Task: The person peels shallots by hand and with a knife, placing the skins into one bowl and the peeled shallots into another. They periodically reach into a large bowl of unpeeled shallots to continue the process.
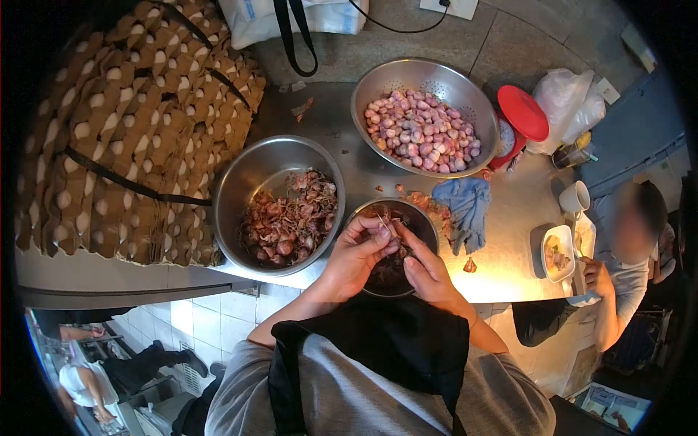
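Note:
My left hand (356, 251) and my right hand (430, 270) meet above a small metal bowl (434, 231), fingers closed around a small shallot (393, 231) mostly hidden by the fingertips. A thin pale strand shows at the left fingertips. Dark reddish skins lie in the small bowl beneath. Left of it stands a larger steel bowl (227, 211) of unpeeled shallots (291, 218) with dry roots and stems. Beyond my hands, a perforated steel colander (476, 87) holds many peeled pink-purple shallots (422, 131).
Stacked egg trays (131, 145) with black straps fill the left. A crumpled blue glove (465, 211) and loose skins (432, 206) lie right of the small bowl. Behind are a red scale (522, 116) and plastic bags (567, 102). A person (618, 276) sits at right by a food container (558, 254).

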A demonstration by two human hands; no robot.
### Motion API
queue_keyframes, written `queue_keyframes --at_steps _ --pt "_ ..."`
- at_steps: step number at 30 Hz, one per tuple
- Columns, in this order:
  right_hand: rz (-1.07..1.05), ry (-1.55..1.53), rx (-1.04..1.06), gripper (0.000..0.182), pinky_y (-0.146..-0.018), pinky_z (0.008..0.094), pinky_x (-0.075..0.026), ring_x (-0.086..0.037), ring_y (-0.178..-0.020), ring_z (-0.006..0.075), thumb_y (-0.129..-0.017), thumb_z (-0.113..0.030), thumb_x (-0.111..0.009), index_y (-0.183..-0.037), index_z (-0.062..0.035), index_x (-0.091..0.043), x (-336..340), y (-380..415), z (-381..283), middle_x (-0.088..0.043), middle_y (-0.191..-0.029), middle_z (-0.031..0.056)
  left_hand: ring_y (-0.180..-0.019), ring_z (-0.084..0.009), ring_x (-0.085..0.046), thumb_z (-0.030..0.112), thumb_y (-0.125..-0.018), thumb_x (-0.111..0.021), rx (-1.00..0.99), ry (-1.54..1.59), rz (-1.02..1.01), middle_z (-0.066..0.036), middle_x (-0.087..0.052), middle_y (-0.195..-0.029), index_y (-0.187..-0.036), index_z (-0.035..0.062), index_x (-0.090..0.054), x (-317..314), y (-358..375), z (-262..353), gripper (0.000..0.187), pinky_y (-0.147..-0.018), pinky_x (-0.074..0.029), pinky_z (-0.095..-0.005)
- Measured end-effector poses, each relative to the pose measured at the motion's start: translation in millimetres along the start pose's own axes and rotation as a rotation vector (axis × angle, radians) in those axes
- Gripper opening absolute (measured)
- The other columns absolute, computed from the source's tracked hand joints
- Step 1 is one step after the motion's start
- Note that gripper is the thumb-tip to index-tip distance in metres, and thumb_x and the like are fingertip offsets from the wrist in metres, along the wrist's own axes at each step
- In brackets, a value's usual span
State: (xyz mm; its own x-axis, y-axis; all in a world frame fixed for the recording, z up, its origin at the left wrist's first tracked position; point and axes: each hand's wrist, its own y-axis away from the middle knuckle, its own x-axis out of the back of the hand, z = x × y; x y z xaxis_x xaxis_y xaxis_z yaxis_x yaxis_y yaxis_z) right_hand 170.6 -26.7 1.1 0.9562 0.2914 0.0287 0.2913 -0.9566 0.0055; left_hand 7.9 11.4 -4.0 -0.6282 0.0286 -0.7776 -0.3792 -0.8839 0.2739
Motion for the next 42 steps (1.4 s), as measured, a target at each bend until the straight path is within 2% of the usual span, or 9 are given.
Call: queue_keyframes --at_steps 6,10,12,18,21,28,33,36,42 --pt "0.035 0.011 0.002 0.039 -0.097 0.0296 -0.026 -0.038 -0.116 0.0217 -0.089 -0.013 -0.041 -0.126 0.0002 -0.037 -0.4 -0.3 3.5 -0.044 -0.124 0.0165 -0.08 -0.0147 -0.056 0.003 -0.082 -0.055 0.024 -0.002 -0.009 -0.003 -0.056 -0.09 -0.091 0.0087 -0.053 1.4 0.4 -0.4 0.011 -0.075 -0.047 -0.0286" --pt "0.062 -0.009 -0.068 0.038 -0.071 0.0215 -0.038 -0.048 -0.08 0.0114 -0.091 -0.015 -0.04 -0.126 -0.001 -0.038 6.7 -2.0 -1.8 -0.051 -0.108 0.0076 -0.082 -0.0142 -0.057 0.004 -0.082 -0.055 0.066 -0.031 -0.048 -0.005 -0.057 -0.095 -0.098 0.0072 -0.053 3.0 0.4 2.6 0.016 -0.077 -0.047 -0.0276" --pt "0.119 -0.095 -0.026 0.039 -0.049 0.0156 -0.028 -0.031 -0.056 0.0026 -0.092 -0.018 -0.039 -0.127 -0.0025 -0.037 5.1 -5.3 -3.6 -0.05 -0.091 -0.0014 -0.083 -0.014 -0.057 0.005 -0.082 -0.055 0.109 -0.049 -0.065 -0.006 -0.057 -0.099 -0.102 0.006 -0.053 -2.4 2.3 7.8 0.02 -0.077 -0.047 -0.0269" --pt "0.063 -0.212 -0.084 0.04 -0.05 0.0147 -0.027 -0.032 -0.056 0.0019 -0.092 -0.018 -0.039 -0.129 -0.0039 -0.035 10.5 -1.3 2.0 -0.05 -0.087 -0.0026 -0.085 -0.0146 -0.057 0.009 -0.084 -0.052 0.166 0.064 0.006 -0.006 -0.058 -0.099 -0.109 0.0027 -0.05 -5.7 -1.2 9.7 0.026 -0.079 -0.046 -0.0266" --pt "0.046 -0.195 -0.048 0.04 -0.049 0.0145 -0.026 -0.031 -0.055 0.0018 -0.092 -0.018 -0.038 -0.13 -0.0046 -0.034 7.4 0.7 -2.8 -0.045 -0.077 -0.0054 -0.086 -0.0141 -0.057 0.009 -0.086 -0.05 0.054 -0.057 -0.041 -0.006 -0.058 -0.098 -0.111 0.0032 -0.049 -2.9 -1.2 4.4 0.026 -0.08 -0.046 -0.0276" --pt "0.236 -0.155 -0.063 0.04 -0.046 0.0145 -0.025 -0.028 -0.052 0.0021 -0.092 -0.017 -0.038 -0.131 -0.0051 -0.033 23.1 -2.6 1.7 -0.039 -0.069 -0.0046 -0.089 -0.0147 -0.055 0.009 -0.085 -0.051 0.06 -0.101 -0.064 -0.005 -0.056 -0.098 -0.113 0.0048 -0.048 1.0 2.4 10.2 0.029 -0.082 -0.045 -0.0291" --pt "0.179 -0.048 -0.144 0.041 -0.075 0.0204 -0.037 -0.048 -0.087 0.01 -0.092 -0.015 -0.038 -0.13 -0.0018 -0.032 23.3 2.4 -1.7 -0.051 -0.105 0.0054 -0.09 -0.0153 -0.055 0.006 -0.085 -0.051 -0.008 -0.107 0.0 -0.005 -0.054 -0.101 -0.108 0.0064 -0.049 -4.8 6.0 15.3 0.024 -0.083 -0.046 -0.0315" --pt "0.053 -0.115 -0.119 0.042 -0.094 0.0252 -0.027 -0.037 -0.114 0.0156 -0.091 -0.014 -0.04 -0.129 0.0002 -0.032 11.6 6.1 -2.1 -0.039 -0.128 0.0097 -0.093 -0.0154 -0.054 0.004 -0.084 -0.05 -0.033 -0.224 -0.037 -0.005 -0.053 -0.102 -0.104 0.0059 -0.05 -1.4 4.3 13.1 0.019 -0.084 -0.046 -0.033" --pt "-0.036 0.147 0.106 0.042 -0.098 0.0292 -0.027 -0.038 -0.12 0.0232 -0.089 -0.013 -0.043 -0.127 0.0008 -0.034 1.4 0.4 -6.6 -0.041 -0.128 0.0155 -0.09 -0.0127 -0.054 0.003 -0.082 -0.056 -0.064 -0.25 0.026 -0.008 -0.054 -0.102 -0.099 0.0034 -0.051 -7.5 6.0 11.1 0.019 -0.079 -0.047 -0.0269"
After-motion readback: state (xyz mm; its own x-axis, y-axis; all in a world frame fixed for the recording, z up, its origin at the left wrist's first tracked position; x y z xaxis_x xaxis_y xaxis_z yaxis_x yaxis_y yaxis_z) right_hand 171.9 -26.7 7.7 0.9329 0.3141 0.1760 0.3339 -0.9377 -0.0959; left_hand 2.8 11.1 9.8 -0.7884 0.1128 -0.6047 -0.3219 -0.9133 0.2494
